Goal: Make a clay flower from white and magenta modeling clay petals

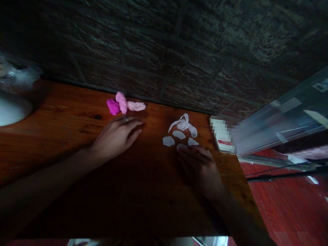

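At your far left, a smooth, rounded white object (0,105) stands in front of crinkled clear plastic (17,75), both well apart from your hands. Next come three soft-looking, wrinkled lumps close together near the wall: a squat magenta lump (112,106), a thicker pink lump (121,101) and a long pale pink lump (136,106). Your left hand (117,135) is just beside them, loosely curled with a gap between thumb and fingers and nothing visible in its grasp; keep that wrist low so it doesn't brush the lumps. Farther right on the grained wooden table (142,200) lie the thin, matte white pieces: a flat lobed piece (168,140), an oval piece (178,134), a curved, looped group (184,121) above, and a small pointed piece (192,141). Your right hand (202,167) has its fingers drawn together, tips at a small rounded piece (180,146); I can't tell whether you pinch it or only press it. Use light, flat fingertip pressure, since such thin edges probably crease or tear, and steer your knuckles clear of the pointed piece. Beyond lies a flat white slab (221,132), partly blurred.
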A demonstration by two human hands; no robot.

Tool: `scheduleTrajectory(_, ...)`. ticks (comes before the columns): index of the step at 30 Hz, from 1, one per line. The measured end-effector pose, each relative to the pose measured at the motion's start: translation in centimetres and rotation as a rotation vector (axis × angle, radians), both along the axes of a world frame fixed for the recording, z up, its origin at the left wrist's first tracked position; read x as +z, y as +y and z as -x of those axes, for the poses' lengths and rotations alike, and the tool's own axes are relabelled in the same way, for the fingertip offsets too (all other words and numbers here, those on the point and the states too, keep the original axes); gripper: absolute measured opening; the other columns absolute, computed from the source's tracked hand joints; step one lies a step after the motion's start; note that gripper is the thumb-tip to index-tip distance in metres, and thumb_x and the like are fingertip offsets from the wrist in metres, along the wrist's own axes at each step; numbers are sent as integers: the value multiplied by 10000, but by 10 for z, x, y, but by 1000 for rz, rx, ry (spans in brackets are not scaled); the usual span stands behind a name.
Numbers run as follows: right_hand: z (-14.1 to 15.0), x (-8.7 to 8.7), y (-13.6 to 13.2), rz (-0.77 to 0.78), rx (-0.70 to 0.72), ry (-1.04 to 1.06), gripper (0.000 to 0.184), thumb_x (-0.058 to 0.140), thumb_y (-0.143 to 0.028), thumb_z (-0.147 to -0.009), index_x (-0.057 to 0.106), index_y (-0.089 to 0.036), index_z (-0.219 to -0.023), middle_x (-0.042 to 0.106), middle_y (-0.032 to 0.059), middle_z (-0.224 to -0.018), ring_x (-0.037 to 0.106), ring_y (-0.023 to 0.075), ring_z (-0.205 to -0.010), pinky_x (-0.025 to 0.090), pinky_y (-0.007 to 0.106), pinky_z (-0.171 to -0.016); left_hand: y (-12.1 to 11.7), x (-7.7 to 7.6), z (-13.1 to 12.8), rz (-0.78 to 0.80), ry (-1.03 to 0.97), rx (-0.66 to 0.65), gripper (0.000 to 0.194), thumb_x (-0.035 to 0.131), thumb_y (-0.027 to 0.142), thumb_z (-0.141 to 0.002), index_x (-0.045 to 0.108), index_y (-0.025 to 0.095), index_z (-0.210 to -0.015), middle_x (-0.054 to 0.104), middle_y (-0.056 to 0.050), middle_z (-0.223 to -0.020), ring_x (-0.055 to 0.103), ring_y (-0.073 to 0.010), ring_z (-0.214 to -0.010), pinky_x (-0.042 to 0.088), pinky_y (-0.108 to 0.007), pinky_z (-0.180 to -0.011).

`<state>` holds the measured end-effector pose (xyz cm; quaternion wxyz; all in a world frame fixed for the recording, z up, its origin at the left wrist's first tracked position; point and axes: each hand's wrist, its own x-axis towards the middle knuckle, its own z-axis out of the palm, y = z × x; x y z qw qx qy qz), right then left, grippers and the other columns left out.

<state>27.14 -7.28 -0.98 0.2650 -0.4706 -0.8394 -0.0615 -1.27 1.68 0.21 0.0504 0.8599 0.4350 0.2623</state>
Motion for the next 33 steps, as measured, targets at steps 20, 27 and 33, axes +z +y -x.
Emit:
scheduleTrajectory(20,5,3,-3,34,-9,-3,329,598,-236,-966,665,-184,-1284,710,126,-1278,617,314,-1183,545,501,-983,20,-7,9,60,-21,-3,326,447,216,-949,755,149,-1033,755,-155,-1037,695,-317,-1006,543,-475,-945)
scheduleTrajectory(27,4,2,-2,23,6,-12,301,586,-220,-973,677,-171,-1256,737,115,-1229,636,307,-1150,564,493,-957,20,-6,11,42,-53,-27,279,486,203,-951,752,148,-1017,772,-131,-1048,714,-275,-1002,560,-434,-940)
scheduleTrajectory(33,6,3,-3,-14,3,30,301,588,-208,-967,686,-178,-1250,739,119,-1226,662,290,-1129,572,482,-958,14,-5,3,179,-395,-48,222,580,274,-928,734,153,-1033,780,-114,-1002,727,-215,-883,590,-387,-856)
